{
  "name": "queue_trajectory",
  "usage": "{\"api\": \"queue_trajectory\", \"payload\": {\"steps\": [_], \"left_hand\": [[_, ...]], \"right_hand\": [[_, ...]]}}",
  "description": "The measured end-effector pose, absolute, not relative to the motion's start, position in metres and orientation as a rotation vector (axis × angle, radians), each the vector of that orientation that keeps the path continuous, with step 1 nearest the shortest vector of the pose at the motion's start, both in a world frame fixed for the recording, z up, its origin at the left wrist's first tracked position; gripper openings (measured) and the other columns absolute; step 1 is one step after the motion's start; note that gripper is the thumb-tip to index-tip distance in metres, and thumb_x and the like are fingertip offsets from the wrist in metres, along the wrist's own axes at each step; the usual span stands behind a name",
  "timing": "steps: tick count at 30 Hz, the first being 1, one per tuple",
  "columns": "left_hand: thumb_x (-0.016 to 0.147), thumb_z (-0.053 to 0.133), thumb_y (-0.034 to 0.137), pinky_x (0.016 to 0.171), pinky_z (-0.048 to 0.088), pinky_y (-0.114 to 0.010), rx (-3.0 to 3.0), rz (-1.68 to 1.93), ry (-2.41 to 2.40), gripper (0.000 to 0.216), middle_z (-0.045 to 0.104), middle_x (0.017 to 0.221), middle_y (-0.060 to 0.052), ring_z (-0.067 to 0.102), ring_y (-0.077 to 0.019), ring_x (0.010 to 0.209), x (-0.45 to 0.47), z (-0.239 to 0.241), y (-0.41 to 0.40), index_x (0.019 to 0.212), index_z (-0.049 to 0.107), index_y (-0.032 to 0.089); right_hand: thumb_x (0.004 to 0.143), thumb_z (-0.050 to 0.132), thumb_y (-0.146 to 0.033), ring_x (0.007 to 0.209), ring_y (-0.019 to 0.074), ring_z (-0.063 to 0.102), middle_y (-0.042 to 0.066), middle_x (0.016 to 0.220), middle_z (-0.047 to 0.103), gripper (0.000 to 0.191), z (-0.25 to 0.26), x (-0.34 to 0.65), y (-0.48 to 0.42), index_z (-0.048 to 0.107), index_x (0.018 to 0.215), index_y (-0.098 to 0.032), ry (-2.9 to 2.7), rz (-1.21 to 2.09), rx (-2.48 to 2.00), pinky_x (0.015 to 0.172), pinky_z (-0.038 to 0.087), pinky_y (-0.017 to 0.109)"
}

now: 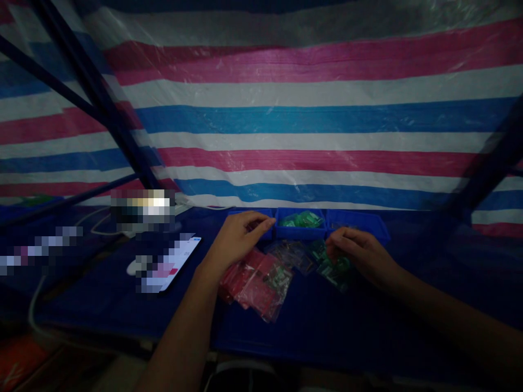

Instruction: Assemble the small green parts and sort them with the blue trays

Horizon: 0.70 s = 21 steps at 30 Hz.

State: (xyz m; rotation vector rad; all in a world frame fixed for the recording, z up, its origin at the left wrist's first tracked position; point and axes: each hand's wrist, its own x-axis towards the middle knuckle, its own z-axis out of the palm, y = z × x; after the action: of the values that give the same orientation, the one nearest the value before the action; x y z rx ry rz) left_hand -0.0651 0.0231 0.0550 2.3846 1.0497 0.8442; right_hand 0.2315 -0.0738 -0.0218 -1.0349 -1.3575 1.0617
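Observation:
My left hand (239,235) reaches over a heap of small clear bags with red contents (257,283) toward the leftmost blue bin (267,233). Its fingers are pinched together at the bin's edge; what they hold is hidden. My right hand (359,251) rests curled on small bags with green contents (333,269), fingers closed around one of them. The middle blue bin (300,231) holds green bags. A third blue bin (359,220) stands to its right, its inside too dark to read.
A phone (174,264) lies lit on the dark blue table (310,326), left of my left arm. Cables run along the left side. A striped pink, white and blue tarp (310,114) hangs behind the bins. Dark poles cross at left.

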Motion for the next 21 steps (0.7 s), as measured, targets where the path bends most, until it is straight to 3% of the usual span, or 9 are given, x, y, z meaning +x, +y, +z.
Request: {"api": "queue_trajectory", "payload": {"steps": [4, 7, 13, 21], "left_hand": [[0.091, 0.065, 0.057, 0.069, 0.048, -0.029, 2.353, 0.367, 1.003, 0.039, 0.075, 0.091, -0.002, 0.068, -0.0200, 0.079, -0.069, 0.058, -0.017, 0.109, 0.075, 0.024], [0.078, 0.082, 0.048, 0.084, 0.048, -0.032, 2.554, 0.234, 1.087, 0.038, 0.070, 0.109, -0.004, 0.066, -0.0238, 0.098, -0.071, 0.052, -0.045, 0.106, 0.074, 0.024], [0.088, 0.074, 0.034, 0.099, 0.047, -0.038, 2.688, 0.275, 1.130, 0.040, 0.065, 0.123, -0.007, 0.062, -0.0263, 0.112, -0.067, 0.039, -0.070, 0.127, 0.070, 0.026], [0.099, 0.058, 0.028, 0.104, 0.045, -0.048, 2.766, 0.336, 1.149, 0.023, 0.073, 0.110, -0.004, 0.066, -0.0262, 0.107, -0.063, 0.048, -0.073, 0.112, 0.077, 0.028]], "right_hand": [[0.098, 0.065, -0.048, 0.073, 0.0169, 0.064, 0.001, 0.083, 0.071, 0.027, -0.022, 0.233, -0.073, 0.075, 0.092, -0.023, -1.358, 1.083, -1.038, 0.072, 0.047, 0.032], [0.098, 0.066, -0.048, 0.072, 0.0166, 0.063, 0.002, 0.082, 0.071, 0.027, -0.022, 0.233, -0.074, 0.074, 0.091, -0.023, -1.367, 1.074, -1.028, 0.072, 0.047, 0.032], [0.098, 0.065, -0.048, 0.072, 0.0168, 0.063, 0.001, 0.081, 0.071, 0.028, -0.021, 0.232, -0.076, 0.074, 0.091, -0.023, -1.372, 1.082, -1.044, 0.072, 0.047, 0.032], [0.097, 0.066, -0.051, 0.071, 0.0167, 0.063, 0.002, 0.082, 0.071, 0.031, -0.019, 0.231, -0.074, 0.073, 0.089, -0.022, -1.395, 1.056, -1.067, 0.072, 0.048, 0.032]]}}
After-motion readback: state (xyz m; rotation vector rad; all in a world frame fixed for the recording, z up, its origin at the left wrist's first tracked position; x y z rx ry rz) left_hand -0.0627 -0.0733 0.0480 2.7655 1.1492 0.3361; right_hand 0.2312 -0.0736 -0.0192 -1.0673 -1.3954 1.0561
